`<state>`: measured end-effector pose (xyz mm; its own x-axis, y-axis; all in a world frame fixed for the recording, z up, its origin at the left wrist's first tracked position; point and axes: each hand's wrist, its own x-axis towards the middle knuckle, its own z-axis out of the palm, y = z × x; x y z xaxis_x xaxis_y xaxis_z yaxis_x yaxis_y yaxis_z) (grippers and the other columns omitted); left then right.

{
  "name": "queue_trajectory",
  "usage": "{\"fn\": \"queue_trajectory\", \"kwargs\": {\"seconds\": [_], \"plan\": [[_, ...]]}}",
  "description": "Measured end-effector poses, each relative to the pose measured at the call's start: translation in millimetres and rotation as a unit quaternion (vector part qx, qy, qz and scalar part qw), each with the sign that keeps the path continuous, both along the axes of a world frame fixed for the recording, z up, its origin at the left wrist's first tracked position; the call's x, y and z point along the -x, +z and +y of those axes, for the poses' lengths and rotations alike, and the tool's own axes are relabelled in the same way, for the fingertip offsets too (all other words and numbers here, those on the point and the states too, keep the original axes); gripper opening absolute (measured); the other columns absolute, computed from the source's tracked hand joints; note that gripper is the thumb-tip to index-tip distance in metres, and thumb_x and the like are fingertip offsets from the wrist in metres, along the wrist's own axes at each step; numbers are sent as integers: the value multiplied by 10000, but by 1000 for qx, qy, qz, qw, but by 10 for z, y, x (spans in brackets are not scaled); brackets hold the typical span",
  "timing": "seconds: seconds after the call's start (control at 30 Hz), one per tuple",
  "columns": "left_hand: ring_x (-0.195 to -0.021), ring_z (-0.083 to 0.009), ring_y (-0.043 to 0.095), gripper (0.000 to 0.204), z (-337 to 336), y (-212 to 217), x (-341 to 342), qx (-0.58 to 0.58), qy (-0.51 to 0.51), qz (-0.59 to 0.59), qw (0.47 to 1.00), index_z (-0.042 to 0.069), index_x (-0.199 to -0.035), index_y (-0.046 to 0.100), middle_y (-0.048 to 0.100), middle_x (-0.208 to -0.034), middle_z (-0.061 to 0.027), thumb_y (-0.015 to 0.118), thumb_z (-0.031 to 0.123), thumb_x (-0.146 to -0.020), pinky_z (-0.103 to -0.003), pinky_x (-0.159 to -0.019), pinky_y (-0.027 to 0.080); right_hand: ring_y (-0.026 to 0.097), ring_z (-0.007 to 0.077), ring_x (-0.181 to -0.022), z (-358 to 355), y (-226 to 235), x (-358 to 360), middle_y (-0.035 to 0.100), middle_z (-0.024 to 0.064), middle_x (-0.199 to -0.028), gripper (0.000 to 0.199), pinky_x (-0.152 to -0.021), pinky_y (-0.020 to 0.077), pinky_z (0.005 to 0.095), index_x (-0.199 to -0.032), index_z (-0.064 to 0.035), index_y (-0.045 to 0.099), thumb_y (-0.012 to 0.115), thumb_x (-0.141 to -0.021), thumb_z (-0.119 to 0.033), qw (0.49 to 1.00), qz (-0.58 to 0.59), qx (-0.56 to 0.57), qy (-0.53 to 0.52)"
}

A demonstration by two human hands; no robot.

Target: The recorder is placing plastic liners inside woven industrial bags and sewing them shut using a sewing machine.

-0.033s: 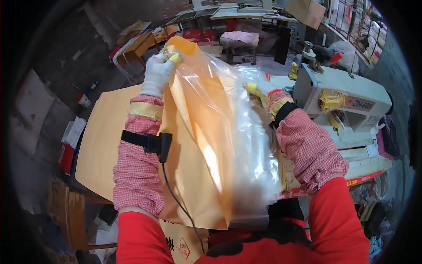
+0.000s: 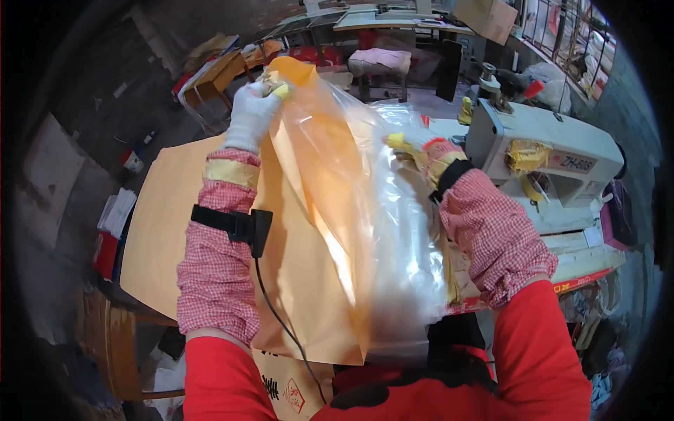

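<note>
My left hand (image 2: 254,111), in a white glove with yellow fingertips, is closed on the top edge of a tan-orange paper sack (image 2: 298,231). A clear plastic liner bag (image 2: 333,112) runs from that corner over the sack's raised layer and down its right side. At the liner's upper right, my right hand (image 2: 418,149), gloved with yellow fingertips, has its fingers pressed together on the clear film. Part of that hand is hidden by its wrist band. More tan sack material (image 2: 168,224) lies flat to the left. Shiny clear plastic bags (image 2: 411,231) lie under the right hand.
A white sewing machine (image 2: 544,144) stands on the bench at the right, close to my right forearm. Below the sack is another printed tan sack (image 2: 295,386). A black cable (image 2: 274,309) hangs from my left wrist strap. Left of the work sits a wooden chair (image 2: 116,344).
My right hand has shifted very slightly to the left along the film. The left hand keeps its hold on the sack's edge.
</note>
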<state>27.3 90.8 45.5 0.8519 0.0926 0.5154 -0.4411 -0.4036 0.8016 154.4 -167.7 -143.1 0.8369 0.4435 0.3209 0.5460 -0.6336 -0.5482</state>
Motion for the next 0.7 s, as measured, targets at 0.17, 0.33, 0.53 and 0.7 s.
{"fn": "queue_trajectory", "kwargs": {"seconds": [0.17,0.33,0.53,0.7], "plan": [[-666,-241,609,230,12,-11,-25,-312,117,-36,942,20,-798,652,629,-716,-147,651,221,-685,-317,-649,473,612,285,-730,1142,1113,1301,621,134,-724,154,-620,467,416,-747,-89,656,526,-746,-172,954,-218,152,-139],[-720,-332,587,177,-362,367,107,-476,195,-58,856,32,-759,647,601,-746,-184,603,190,-693,-388,-666,473,597,271,-687,1797,300,2017,605,166,-794,194,-602,463,395,-851,-48,620,487,-738,-131,986,-157,-8,-52],[-726,-347,561,115,299,889,1033,-649,203,-133,721,7,-734,601,577,-755,-195,570,108,-689,-375,-638,453,582,287,-671,524,-243,1417,614,126,-706,179,-612,465,389,-714,-82,654,503,-745,-175,994,69,61,62],[-724,-329,543,77,252,719,1241,-663,116,-162,721,38,-691,565,552,-725,-154,488,44,-679,-378,-647,449,556,239,-890,1402,522,1893,619,111,-848,160,-755,424,337,-782,-93,664,547,-752,-198,991,-132,11,-17]]}}
